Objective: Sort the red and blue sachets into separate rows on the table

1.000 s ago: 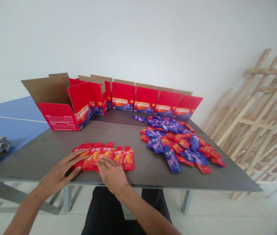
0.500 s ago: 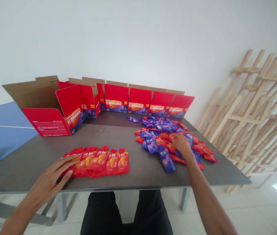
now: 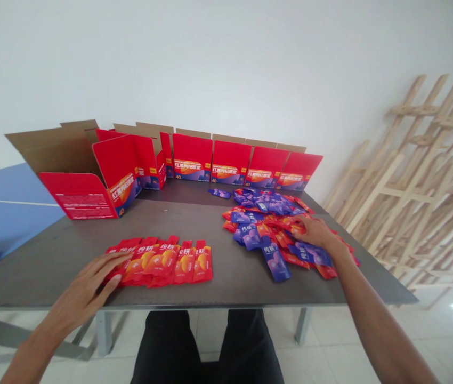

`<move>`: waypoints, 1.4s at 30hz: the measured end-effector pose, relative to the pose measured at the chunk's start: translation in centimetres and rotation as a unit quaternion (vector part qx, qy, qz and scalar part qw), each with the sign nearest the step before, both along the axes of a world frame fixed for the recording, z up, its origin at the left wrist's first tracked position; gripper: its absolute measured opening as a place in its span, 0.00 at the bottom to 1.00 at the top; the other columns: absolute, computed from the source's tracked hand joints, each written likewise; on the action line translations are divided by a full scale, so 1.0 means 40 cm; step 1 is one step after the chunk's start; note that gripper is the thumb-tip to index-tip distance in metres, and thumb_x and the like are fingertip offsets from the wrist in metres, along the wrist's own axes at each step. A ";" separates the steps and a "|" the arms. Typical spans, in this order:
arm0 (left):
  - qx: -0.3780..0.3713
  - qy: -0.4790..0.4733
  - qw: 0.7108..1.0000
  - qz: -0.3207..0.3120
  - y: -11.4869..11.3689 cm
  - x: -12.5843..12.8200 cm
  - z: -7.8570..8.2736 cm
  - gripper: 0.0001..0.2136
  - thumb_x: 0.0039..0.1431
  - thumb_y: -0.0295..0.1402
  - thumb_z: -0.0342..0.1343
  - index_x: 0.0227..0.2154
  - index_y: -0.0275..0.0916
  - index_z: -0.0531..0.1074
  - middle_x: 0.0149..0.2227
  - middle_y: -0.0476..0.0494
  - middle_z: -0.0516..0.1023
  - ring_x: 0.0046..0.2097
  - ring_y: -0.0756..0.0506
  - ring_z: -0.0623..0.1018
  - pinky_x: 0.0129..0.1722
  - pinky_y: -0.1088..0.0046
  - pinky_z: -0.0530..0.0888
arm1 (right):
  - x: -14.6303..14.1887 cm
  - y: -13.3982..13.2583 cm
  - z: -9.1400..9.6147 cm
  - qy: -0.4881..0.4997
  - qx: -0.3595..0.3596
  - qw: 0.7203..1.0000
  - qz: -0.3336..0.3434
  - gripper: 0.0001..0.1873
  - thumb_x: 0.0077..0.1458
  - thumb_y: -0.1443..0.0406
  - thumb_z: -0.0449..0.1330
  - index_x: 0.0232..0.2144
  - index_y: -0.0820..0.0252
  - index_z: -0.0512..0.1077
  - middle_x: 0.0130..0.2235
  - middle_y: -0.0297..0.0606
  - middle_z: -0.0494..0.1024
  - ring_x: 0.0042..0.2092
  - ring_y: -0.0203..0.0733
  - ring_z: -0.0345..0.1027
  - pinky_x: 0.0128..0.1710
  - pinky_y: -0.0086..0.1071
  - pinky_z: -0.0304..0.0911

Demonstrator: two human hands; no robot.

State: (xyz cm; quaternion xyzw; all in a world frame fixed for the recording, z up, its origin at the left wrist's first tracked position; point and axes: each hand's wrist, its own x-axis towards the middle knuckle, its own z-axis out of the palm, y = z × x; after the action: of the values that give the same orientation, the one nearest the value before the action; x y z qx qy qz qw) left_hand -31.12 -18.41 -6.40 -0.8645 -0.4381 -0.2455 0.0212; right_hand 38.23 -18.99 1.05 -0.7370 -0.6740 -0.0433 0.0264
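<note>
The red sachets (image 3: 162,261) lay overlapped in a row near the front edge of the bench (image 3: 66,261); my left hand (image 3: 86,282) rested on its left end, the fingers slightly spread; my right hand (image 3: 317,232) had left this row and was now at the mixed sachet heap (image 3: 250,237), so the work was divided between two places; whether its fingers gripped anything, I could not tell; behind stood the red boxes (image 3: 193,152).

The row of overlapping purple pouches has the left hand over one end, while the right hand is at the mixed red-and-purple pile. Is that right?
Only the colour is wrong: the head view shows overlapping red pouches in that row. The left hand is over one end and the right hand at the mixed pouch pile.
</note>
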 end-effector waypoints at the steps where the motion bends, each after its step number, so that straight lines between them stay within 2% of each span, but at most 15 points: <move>1: 0.000 0.002 1.000 0.003 -0.001 0.001 0.001 0.25 0.72 0.47 0.43 0.66 0.46 0.66 0.65 0.41 0.73 0.65 0.39 0.72 0.69 0.56 0.65 | 0.007 -0.012 0.009 -0.001 -0.002 1.000 -0.003 0.30 0.59 0.58 0.65 0.62 0.60 0.72 0.59 0.51 0.78 0.60 0.56 0.72 0.63 0.45 0.60; 6: 0.011 0.018 1.000 0.004 -0.003 -0.002 -0.002 0.24 0.71 0.47 0.44 0.64 0.45 0.68 0.65 0.41 0.73 0.66 0.38 0.71 0.69 0.54 0.65 | 0.032 -0.106 0.051 0.017 0.012 0.999 -0.033 0.25 0.58 0.58 0.64 0.56 0.58 0.77 0.56 0.49 0.79 0.56 0.53 0.74 0.59 0.41 0.66; 9: 0.035 0.029 0.999 -0.014 -0.002 0.016 -0.001 0.23 0.71 0.46 0.47 0.64 0.45 0.70 0.64 0.42 0.74 0.66 0.37 0.71 0.69 0.54 0.64 | -0.032 -0.167 0.063 0.044 0.082 0.995 -0.017 0.23 0.60 0.58 0.61 0.56 0.58 0.77 0.53 0.49 0.79 0.55 0.53 0.74 0.58 0.41 0.67; 12: 0.069 0.043 0.995 -0.050 0.001 0.062 0.005 0.23 0.71 0.47 0.48 0.64 0.47 0.71 0.64 0.42 0.75 0.65 0.37 0.73 0.68 0.53 0.65 | -0.199 -0.196 0.051 0.110 0.175 0.978 0.009 0.24 0.65 0.57 0.55 0.59 0.57 0.73 0.58 0.50 0.76 0.59 0.53 0.71 0.60 0.43 0.66; 13: 0.080 0.049 0.994 -0.060 0.002 0.080 0.007 0.24 0.72 0.48 0.48 0.65 0.47 0.71 0.64 0.42 0.75 0.65 0.36 0.73 0.68 0.53 0.65 | -0.273 -0.197 0.040 0.144 0.202 0.969 0.014 0.24 0.66 0.57 0.52 0.60 0.58 0.71 0.57 0.50 0.76 0.59 0.52 0.71 0.60 0.43 0.66; 16: 0.105 0.076 0.988 -0.079 0.007 0.125 0.011 0.24 0.73 0.48 0.48 0.66 0.49 0.69 0.65 0.43 0.74 0.65 0.37 0.74 0.68 0.53 0.65 | -0.516 -0.179 -0.005 0.226 0.223 0.947 0.051 0.23 0.68 0.59 0.49 0.61 0.59 0.69 0.57 0.51 0.76 0.59 0.52 0.70 0.60 0.45 0.66; 18: 0.118 0.090 0.985 -0.091 0.011 0.138 0.010 0.23 0.74 0.47 0.47 0.66 0.50 0.70 0.64 0.44 0.76 0.64 0.37 0.74 0.69 0.54 0.63 | -0.670 -0.158 -0.034 0.248 0.218 0.942 0.056 0.23 0.68 0.60 0.50 0.60 0.61 0.69 0.55 0.52 0.77 0.57 0.54 0.71 0.57 0.47 0.67; 20: 0.120 0.095 0.983 -0.105 0.012 0.139 0.006 0.22 0.74 0.47 0.47 0.64 0.49 0.72 0.61 0.46 0.79 0.63 0.38 0.75 0.69 0.54 0.62 | -0.798 -0.137 -0.054 0.249 0.181 0.950 0.051 0.22 0.65 0.60 0.53 0.58 0.61 0.70 0.50 0.51 0.78 0.50 0.55 0.73 0.53 0.49 0.69; 22: 0.107 0.092 0.983 -0.114 0.012 0.136 0.001 0.21 0.74 0.47 0.47 0.62 0.49 0.74 0.59 0.47 0.80 0.62 0.38 0.76 0.69 0.55 0.62 | -0.895 -0.116 -0.065 0.247 0.159 0.955 0.035 0.22 0.64 0.59 0.55 0.56 0.62 0.72 0.46 0.52 0.78 0.47 0.57 0.73 0.51 0.51 0.68; 24: 0.092 0.088 0.985 -0.114 0.010 0.135 -0.001 0.20 0.75 0.46 0.48 0.61 0.49 0.76 0.58 0.47 0.81 0.62 0.38 0.77 0.69 0.55 0.63 | -0.961 -0.097 -0.073 0.249 0.149 0.957 0.024 0.22 0.63 0.59 0.55 0.54 0.64 0.73 0.46 0.55 0.78 0.47 0.60 0.73 0.51 0.54 0.67; 29: 0.093 0.074 0.985 -0.124 0.005 0.144 -0.003 0.19 0.74 0.45 0.50 0.59 0.48 0.77 0.56 0.45 0.83 0.60 0.39 0.78 0.67 0.54 0.66 | -1.031 -0.072 -0.094 0.254 0.136 0.958 0.001 0.25 0.61 0.58 0.56 0.54 0.70 0.73 0.49 0.65 0.77 0.52 0.67 0.71 0.55 0.62 0.61; 33: 0.104 0.059 0.984 -0.129 0.004 0.147 -0.005 0.18 0.72 0.47 0.54 0.58 0.47 0.78 0.54 0.44 0.83 0.59 0.39 0.78 0.67 0.54 0.65 | -1.049 -0.084 -0.086 0.236 0.073 0.969 -0.019 0.33 0.63 0.53 0.55 0.61 0.74 0.70 0.60 0.72 0.71 0.59 0.70 0.68 0.60 0.63 0.54; 37: 0.117 0.050 0.983 -0.134 0.002 0.148 -0.001 0.21 0.69 0.51 0.57 0.58 0.47 0.77 0.54 0.44 0.83 0.58 0.38 0.78 0.66 0.55 0.66 | -1.064 -0.100 -0.067 0.209 0.040 0.977 -0.029 0.35 0.67 0.51 0.53 0.65 0.73 0.67 0.65 0.70 0.66 0.63 0.68 0.65 0.64 0.59 0.50; 42: 0.142 0.054 0.979 -0.134 0.000 0.155 0.004 0.17 0.72 0.48 0.55 0.55 0.46 0.78 0.51 0.43 0.83 0.56 0.38 0.78 0.64 0.55 0.67 | -1.067 -0.107 -0.062 0.210 0.045 0.976 -0.026 0.35 0.67 0.50 0.53 0.63 0.73 0.68 0.62 0.69 0.70 0.61 0.68 0.65 0.62 0.59 0.53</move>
State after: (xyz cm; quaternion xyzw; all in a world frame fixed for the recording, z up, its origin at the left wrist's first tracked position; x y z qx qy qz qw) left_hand -24.93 -18.42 -6.25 -0.9156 -0.2771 -0.2589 0.1337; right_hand -4.47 -23.27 -1.45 -0.7448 -0.6317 0.0812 0.1993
